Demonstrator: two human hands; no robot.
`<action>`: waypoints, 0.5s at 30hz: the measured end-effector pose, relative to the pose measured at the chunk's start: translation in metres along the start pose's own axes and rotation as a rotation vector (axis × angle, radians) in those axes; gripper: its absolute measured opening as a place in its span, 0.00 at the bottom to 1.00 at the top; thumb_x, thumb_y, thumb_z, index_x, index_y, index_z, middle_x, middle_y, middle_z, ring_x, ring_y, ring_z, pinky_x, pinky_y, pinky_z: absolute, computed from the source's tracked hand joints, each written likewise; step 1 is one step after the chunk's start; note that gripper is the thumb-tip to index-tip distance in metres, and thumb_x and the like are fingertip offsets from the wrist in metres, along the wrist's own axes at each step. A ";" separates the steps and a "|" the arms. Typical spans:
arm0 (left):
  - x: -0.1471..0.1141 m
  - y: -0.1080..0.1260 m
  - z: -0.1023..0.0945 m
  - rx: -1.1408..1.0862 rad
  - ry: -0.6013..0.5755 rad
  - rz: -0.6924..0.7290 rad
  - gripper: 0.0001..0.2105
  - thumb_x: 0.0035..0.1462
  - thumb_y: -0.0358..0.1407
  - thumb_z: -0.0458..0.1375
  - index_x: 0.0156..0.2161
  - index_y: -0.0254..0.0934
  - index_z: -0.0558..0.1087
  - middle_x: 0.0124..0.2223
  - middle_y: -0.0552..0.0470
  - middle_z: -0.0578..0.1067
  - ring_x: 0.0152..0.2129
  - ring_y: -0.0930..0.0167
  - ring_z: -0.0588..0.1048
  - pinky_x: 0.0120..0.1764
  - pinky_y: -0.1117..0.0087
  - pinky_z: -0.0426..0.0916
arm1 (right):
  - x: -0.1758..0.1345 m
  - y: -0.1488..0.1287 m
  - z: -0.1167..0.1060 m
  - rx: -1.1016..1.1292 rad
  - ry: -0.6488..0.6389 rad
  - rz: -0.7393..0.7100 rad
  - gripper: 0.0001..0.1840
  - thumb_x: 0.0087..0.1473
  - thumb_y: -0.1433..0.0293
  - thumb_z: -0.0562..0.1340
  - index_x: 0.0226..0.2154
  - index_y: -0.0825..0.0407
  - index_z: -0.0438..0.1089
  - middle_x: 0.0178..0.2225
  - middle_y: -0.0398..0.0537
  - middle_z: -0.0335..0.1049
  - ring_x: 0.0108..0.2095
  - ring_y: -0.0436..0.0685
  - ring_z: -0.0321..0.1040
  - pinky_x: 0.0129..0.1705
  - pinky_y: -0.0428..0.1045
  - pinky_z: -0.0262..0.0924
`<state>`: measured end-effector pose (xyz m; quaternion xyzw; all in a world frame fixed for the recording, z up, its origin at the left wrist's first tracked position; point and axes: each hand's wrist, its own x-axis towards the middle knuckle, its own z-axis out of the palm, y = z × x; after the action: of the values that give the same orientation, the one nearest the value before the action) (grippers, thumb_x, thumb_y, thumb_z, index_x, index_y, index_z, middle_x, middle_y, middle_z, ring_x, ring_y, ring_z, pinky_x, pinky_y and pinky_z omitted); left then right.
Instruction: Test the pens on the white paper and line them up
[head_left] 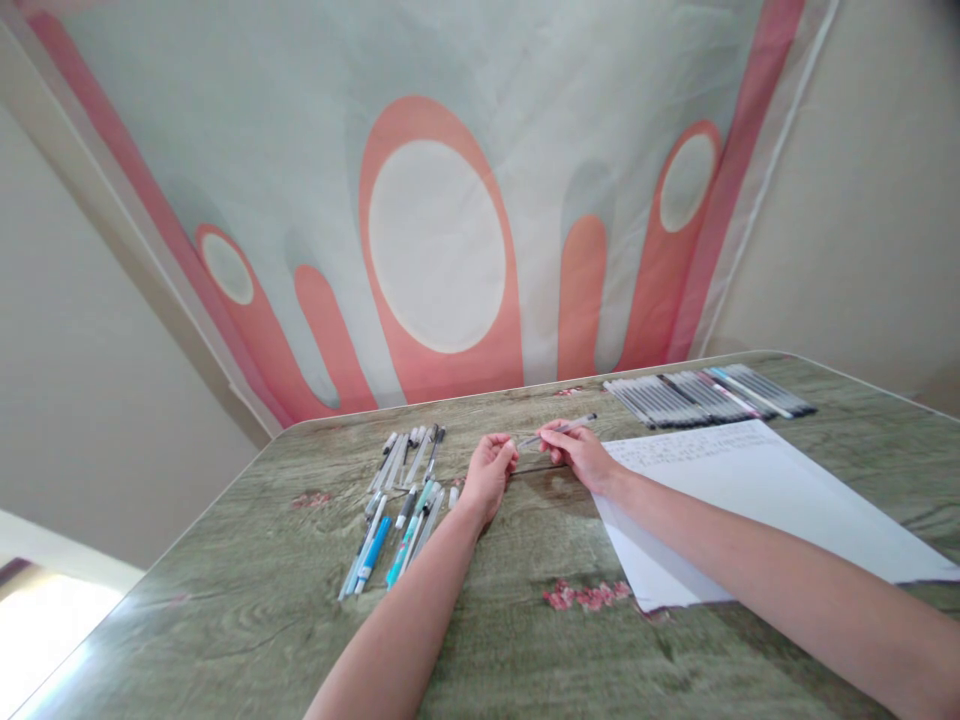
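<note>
Firstly, at the left of the frame's centre, an upper group of pens is lying loosely on the wood-patterned table. Just below it, a lower group of pens is lying, in which a blue pen is being included. Near the centre, the left hand is being held with its thumb and fingers brought together at the left end of a clear pen; whether this end or a small cap is being pinched, it cannot be told. The clear pen is being clamped, slanting, between the thumb and fingers of the right hand. Further right, a white sheet is being partly covered by the right forearm, and handwriting is being shown along its upper part. Above the sheet, at the right of the frame, a close row of pens is being displayed. Seemingly, the work is being left partway: many pens are being kept in order, one is being handled, and the loose ones are remaining outside the row.
</note>
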<state>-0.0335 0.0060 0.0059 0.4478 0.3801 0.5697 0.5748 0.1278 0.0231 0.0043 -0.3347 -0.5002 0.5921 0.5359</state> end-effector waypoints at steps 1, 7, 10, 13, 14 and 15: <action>0.000 0.000 0.000 0.009 -0.004 0.000 0.14 0.45 0.38 0.60 0.36 0.35 0.62 0.24 0.59 0.67 0.18 0.82 0.63 0.24 0.80 0.56 | 0.000 0.000 0.000 0.002 0.003 0.004 0.14 0.41 0.60 0.64 0.28 0.53 0.69 0.22 0.42 0.68 0.18 0.45 0.54 0.21 0.44 0.48; -0.001 0.000 -0.001 0.043 -0.002 -0.003 0.14 0.46 0.39 0.60 0.36 0.35 0.63 0.24 0.58 0.67 0.18 0.81 0.63 0.24 0.80 0.56 | -0.001 0.000 0.001 0.008 -0.009 0.001 0.13 0.43 0.61 0.64 0.29 0.52 0.69 0.23 0.42 0.68 0.18 0.45 0.54 0.21 0.44 0.48; -0.001 0.001 -0.001 0.036 0.016 -0.005 0.14 0.45 0.39 0.60 0.36 0.35 0.63 0.24 0.58 0.67 0.18 0.81 0.63 0.25 0.79 0.57 | -0.002 -0.001 0.002 -0.002 -0.019 -0.008 0.13 0.43 0.60 0.64 0.29 0.52 0.69 0.24 0.42 0.69 0.18 0.45 0.54 0.22 0.44 0.49; -0.001 0.001 0.000 0.034 0.018 -0.007 0.15 0.45 0.39 0.60 0.36 0.35 0.63 0.24 0.58 0.67 0.19 0.81 0.64 0.25 0.79 0.57 | -0.002 -0.002 0.002 -0.019 -0.026 -0.016 0.14 0.43 0.59 0.64 0.30 0.52 0.69 0.24 0.42 0.69 0.18 0.45 0.55 0.22 0.44 0.49; -0.001 0.001 0.000 0.034 0.016 -0.006 0.15 0.45 0.39 0.60 0.36 0.35 0.63 0.24 0.58 0.67 0.19 0.81 0.64 0.25 0.79 0.57 | -0.002 -0.002 0.002 -0.025 -0.027 -0.018 0.14 0.43 0.59 0.64 0.30 0.52 0.69 0.24 0.42 0.69 0.19 0.45 0.55 0.22 0.44 0.49; -0.001 0.001 0.000 0.034 0.012 -0.004 0.15 0.45 0.39 0.60 0.36 0.35 0.63 0.24 0.58 0.67 0.19 0.81 0.64 0.25 0.79 0.57 | -0.003 -0.002 0.002 -0.032 -0.029 -0.019 0.14 0.43 0.59 0.64 0.30 0.52 0.69 0.24 0.42 0.69 0.19 0.45 0.55 0.22 0.44 0.49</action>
<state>-0.0342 0.0047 0.0064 0.4530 0.3942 0.5647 0.5661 0.1275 0.0201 0.0063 -0.3297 -0.5204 0.5838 0.5288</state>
